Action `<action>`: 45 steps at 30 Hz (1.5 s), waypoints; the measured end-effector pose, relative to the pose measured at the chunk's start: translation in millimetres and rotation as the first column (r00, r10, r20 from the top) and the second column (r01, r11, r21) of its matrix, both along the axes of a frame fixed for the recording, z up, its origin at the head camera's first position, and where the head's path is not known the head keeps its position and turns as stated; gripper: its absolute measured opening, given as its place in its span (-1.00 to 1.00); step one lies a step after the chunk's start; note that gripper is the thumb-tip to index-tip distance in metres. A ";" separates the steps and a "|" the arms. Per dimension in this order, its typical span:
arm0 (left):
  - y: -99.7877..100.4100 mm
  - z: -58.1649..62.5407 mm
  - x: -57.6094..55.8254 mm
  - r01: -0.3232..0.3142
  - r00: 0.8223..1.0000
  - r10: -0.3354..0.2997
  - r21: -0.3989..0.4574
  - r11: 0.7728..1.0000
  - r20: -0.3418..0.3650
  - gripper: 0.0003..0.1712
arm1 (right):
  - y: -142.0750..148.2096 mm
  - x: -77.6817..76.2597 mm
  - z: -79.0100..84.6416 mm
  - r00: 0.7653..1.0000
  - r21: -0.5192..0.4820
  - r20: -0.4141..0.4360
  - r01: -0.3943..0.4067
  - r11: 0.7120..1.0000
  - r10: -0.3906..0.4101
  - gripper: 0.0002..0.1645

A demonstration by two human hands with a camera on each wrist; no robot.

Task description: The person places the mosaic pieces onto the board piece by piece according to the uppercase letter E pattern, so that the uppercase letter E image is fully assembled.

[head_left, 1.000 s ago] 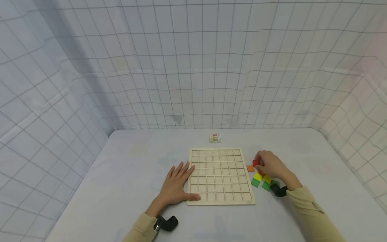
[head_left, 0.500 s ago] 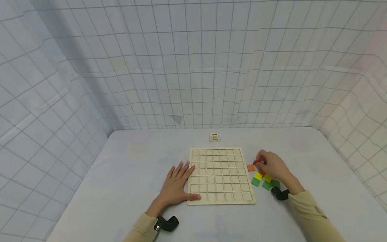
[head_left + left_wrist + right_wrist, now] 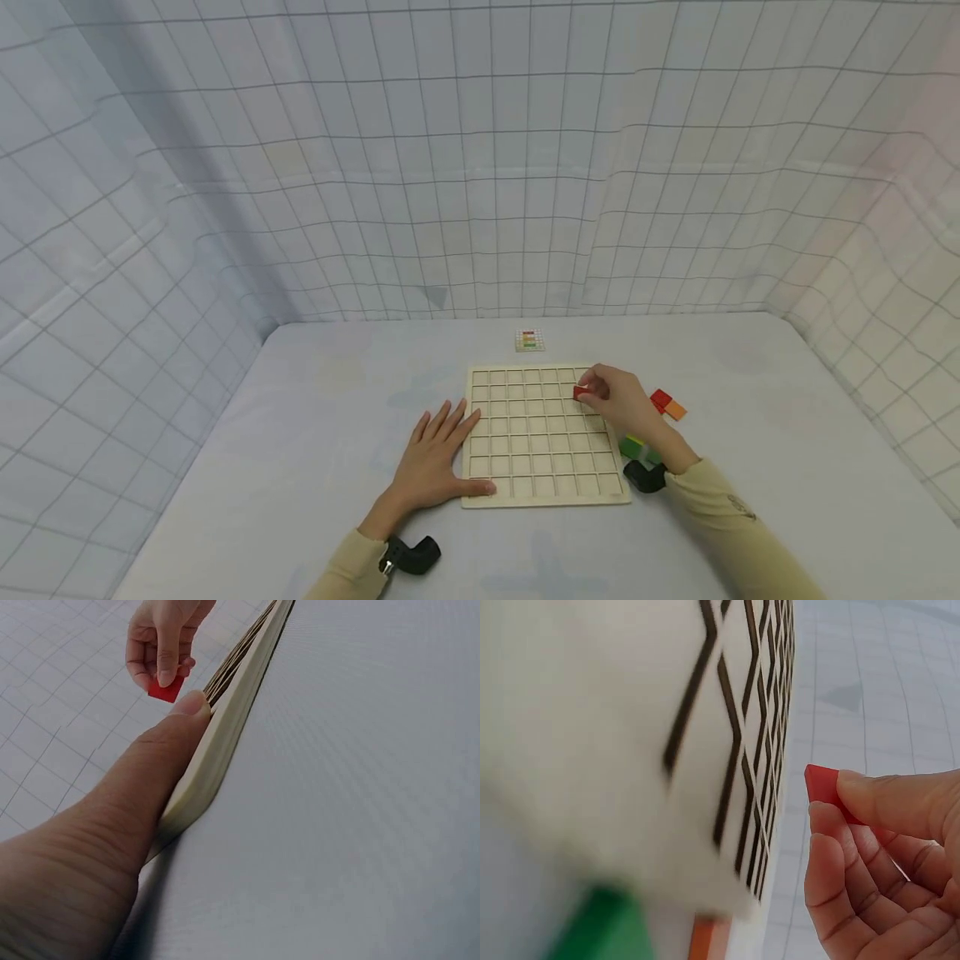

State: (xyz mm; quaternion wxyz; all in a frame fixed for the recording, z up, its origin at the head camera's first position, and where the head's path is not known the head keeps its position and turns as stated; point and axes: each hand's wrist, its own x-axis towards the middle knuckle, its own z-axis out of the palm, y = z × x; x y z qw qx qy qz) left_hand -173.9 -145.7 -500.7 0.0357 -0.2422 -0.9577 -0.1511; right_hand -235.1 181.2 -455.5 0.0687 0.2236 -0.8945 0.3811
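A pale wooden board with a grid of square recesses lies flat on the table. My left hand rests along its left side with fingers spread, the thumb lying over the near left corner. Between thumb and fingertips my right hand pinches a red square tile, held above the board's upper right part. The right wrist view shows that red tile clear of the grid. Right of the board lie more red tiles and an orange tile. Green tiles and a bit of yellow are partly hidden by my right wrist.
Behind the board lies a small card printed with a grid and coloured rows. A white grid-patterned curtain surrounds the white table at the back and sides.
My right hand has lifted a red tile from the pile and carried it left over the board. The left hand has stayed in place.
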 end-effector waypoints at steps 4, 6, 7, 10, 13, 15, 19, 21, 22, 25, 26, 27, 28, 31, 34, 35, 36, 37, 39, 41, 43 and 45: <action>-1.5 -0.7 0.3 -0.003 1.000 0.003 0.009 1.000 -0.007 0.27 | -23.1 -6.9 -2.9 0.998 -0.020 0.029 -0.057 0.998 0.058 -0.86; -2.1 -0.9 0.3 -0.002 1.000 0.002 0.009 1.000 -0.010 0.27 | -33.6 -10.8 -4.0 0.995 -0.028 0.044 -0.087 0.996 0.089 -0.87; -2.4 -0.9 0.4 -0.002 1.000 0.002 0.010 1.000 -0.011 0.27 | -38.4 -12.4 -4.0 0.993 -0.032 0.053 -0.105 0.994 0.106 -0.88; -3.0 -0.6 0.8 0.000 1.000 0.000 0.015 1.000 -0.013 0.27 | -51.7 -16.6 -2.8 0.986 -0.031 0.074 -0.147 0.989 0.149 -0.90; -3.2 -0.1 1.2 0.001 1.000 -0.001 0.024 1.000 -0.017 0.26 | -63.1 -19.3 -0.5 0.980 -0.026 0.096 -0.172 0.985 0.173 -0.90; -3.1 0.2 1.3 0.002 1.000 -0.002 0.029 1.000 -0.022 0.26 | -69.5 -21.3 0.3 0.982 -0.010 0.108 -0.156 0.988 0.157 -0.90; -2.8 0.3 0.9 0.005 1.000 -0.004 0.028 1.000 -0.029 0.25 | -79.6 -25.2 0.9 0.990 0.048 0.101 -0.100 0.994 0.095 -0.90; -2.5 0.4 0.6 0.009 0.999 -0.009 0.029 1.000 -0.031 0.25 | -83.5 -26.6 1.5 0.994 0.082 0.089 -0.075 0.994 0.067 -0.91; -2.4 0.4 0.6 0.011 0.999 -0.011 0.029 1.000 -0.030 0.24 | -85.1 -27.2 1.6 0.995 0.100 0.083 -0.063 0.993 0.055 -0.91; -1.7 0.6 0.5 0.019 0.999 -0.018 0.033 0.999 -0.034 0.24 | -88.7 -27.7 3.1 0.997 0.137 0.068 -0.035 0.990 0.025 -0.93; -1.4 0.9 0.5 0.020 0.999 -0.019 0.035 0.999 -0.036 0.24 | -89.4 -27.5 3.6 0.998 0.148 0.057 -0.025 0.989 0.017 -0.94; -1.1 1.1 0.5 0.022 0.999 -0.020 0.034 0.999 -0.036 0.24 | -89.7 -27.4 4.0 0.998 0.154 0.054 -0.022 0.988 0.014 -0.95; -0.9 1.3 0.5 0.021 0.999 -0.020 0.033 0.999 -0.037 0.24 | -90.1 -27.3 4.5 0.999 0.158 0.049 -0.018 0.987 0.010 -0.95; -0.4 1.8 0.6 0.018 0.999 -0.017 0.029 0.999 -0.033 0.24 | -91.3 -25.4 7.0 1.000 0.172 0.018 -0.013 0.985 0.010 -0.96; -0.5 1.7 0.6 0.013 1.000 -0.013 0.024 1.000 -0.027 0.25 | -92.2 -25.0 7.4 1.000 0.187 0.014 -0.005 0.982 0.002 -0.95; -0.6 1.7 0.5 0.012 1.000 -0.011 0.023 1.000 -0.025 0.25 | -92.7 -24.8 7.1 1.000 0.194 0.012 -0.001 0.981 -0.002 -0.95; -0.7 1.4 0.4 0.010 1.000 -0.010 0.022 1.000 -0.024 0.25 | -92.8 -25.4 6.5 1.000 0.196 0.030 0.003 0.981 -0.009 -0.94; -0.8 1.1 0.2 0.009 1.000 -0.008 0.020 1.000 -0.023 0.25 | -92.8 -25.8 5.7 0.999 0.200 0.037 0.004 0.980 -0.012 -0.92; -0.9 0.5 -0.1 0.006 1.000 -0.006 0.016 1.000 -0.020 0.25 | -92.8 -25.6 4.9 0.999 0.212 0.048 0.005 0.977 -0.015 -0.89; -1.1 -0.2 -0.3 0.004 1.000 -0.003 0.015 1.000 -0.018 0.26 | -92.8 -25.4 4.0 0.998 0.226 0.054 0.003 0.974 -0.016 -0.84; -1.3 -0.7 -0.3 0.001 1.000 -0.001 0.016 1.000 -0.015 0.26 | -92.5 -24.8 3.3 0.999 0.240 0.052 -0.004 0.971 -0.008 -0.80; -1.6 -1.2 -0.3 -0.002 1.000 0.002 0.013 1.000 -0.014 0.26 | -92.4 -24.2 2.5 0.999 0.245 0.047 -0.013 0.970 0.002 -0.77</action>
